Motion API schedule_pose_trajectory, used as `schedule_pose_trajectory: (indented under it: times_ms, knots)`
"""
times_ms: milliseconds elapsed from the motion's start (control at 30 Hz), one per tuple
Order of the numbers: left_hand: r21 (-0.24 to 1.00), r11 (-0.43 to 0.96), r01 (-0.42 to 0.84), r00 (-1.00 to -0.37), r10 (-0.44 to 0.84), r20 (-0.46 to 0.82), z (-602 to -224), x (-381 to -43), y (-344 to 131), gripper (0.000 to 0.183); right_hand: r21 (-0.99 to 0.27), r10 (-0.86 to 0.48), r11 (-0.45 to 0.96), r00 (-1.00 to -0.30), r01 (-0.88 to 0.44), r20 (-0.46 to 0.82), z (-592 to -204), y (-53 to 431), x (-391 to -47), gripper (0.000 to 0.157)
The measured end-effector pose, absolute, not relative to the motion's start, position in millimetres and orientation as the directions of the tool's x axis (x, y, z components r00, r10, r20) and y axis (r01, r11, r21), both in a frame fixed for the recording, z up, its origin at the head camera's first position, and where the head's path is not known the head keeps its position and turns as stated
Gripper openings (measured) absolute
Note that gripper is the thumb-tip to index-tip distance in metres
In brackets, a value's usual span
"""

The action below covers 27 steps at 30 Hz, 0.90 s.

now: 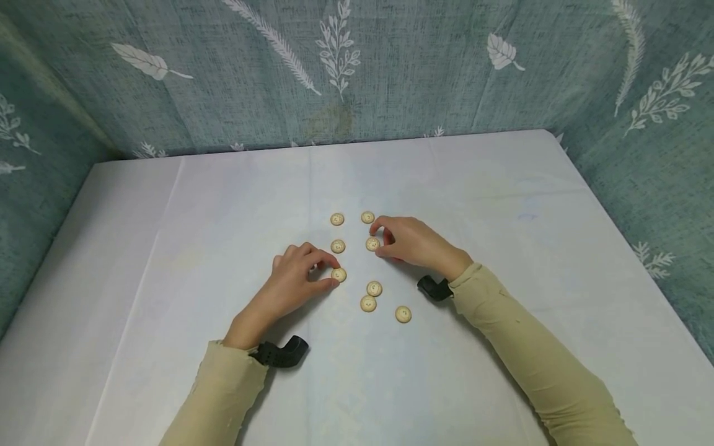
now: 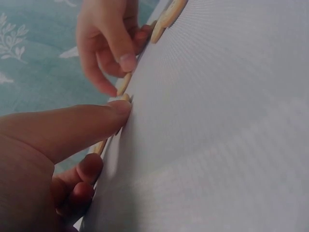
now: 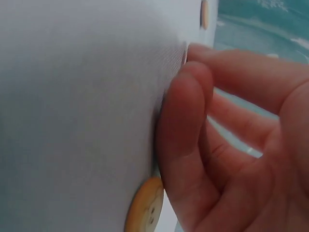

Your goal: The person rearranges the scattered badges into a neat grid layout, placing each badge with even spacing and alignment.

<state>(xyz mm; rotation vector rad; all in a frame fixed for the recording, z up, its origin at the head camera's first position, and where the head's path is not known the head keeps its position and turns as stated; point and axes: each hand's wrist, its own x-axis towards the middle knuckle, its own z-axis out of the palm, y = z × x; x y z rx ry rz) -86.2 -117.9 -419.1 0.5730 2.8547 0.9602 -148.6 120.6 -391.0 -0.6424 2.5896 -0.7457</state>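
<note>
Several round, tan wooden buttons lie flat on the white cloth. My left hand [image 1: 292,279] pinches the nearest button [image 1: 338,275] of the left column between thumb and index finger. Across from it, my right hand [image 1: 413,240] has thumb and index fingertip at the edges of another button [image 1: 372,244], pinching it on the cloth. In the left wrist view, the left thumb [image 2: 91,124] covers most of its button. The right hand's fingers [image 3: 179,113] hide theirs in the right wrist view.
Two buttons, the far one [image 1: 337,219] and a middle one [image 1: 338,246], continue the left column. Beyond the right hand lies a button [image 1: 367,217]. Closer in, two touching buttons [image 1: 368,303] sit beside a lone one [image 1: 403,314]. Green leaf-print fabric [image 1: 390,74] surrounds the table [image 1: 223,204].
</note>
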Motion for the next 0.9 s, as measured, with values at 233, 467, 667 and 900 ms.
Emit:
schedule_pose_trajectory:
  times_ms: [233,467,667,900]
  knots:
    - [0.591,0.738,0.326,-0.926,0.375,0.041,-418.4,-87.7,-116.5,0.020,-0.591,-0.561,0.729,-0.796,-0.346,-0.226,-385.1,126.4,-147.0,0.031]
    - [0.592,0.741,0.317,-0.928,0.371,0.033,-416.1,-88.4,-115.5,0.020,-0.573,-0.639,0.705,-0.725,-0.418,-0.257,-378.6,130.0,-144.8,0.011]
    - [0.588,0.745,0.314,-0.929,0.370,0.027,-416.2,-88.2,-115.5,0.020,-0.586,-0.719,0.659,-0.624,-0.472,-0.306,-376.1,129.0,-140.4,0.015]
    - [0.584,0.749,0.311,-0.930,0.367,0.025,-416.7,-88.1,-116.3,0.020,-0.585,-0.763,0.623,-0.566,-0.519,-0.312,-375.8,122.5,-133.2,0.019]
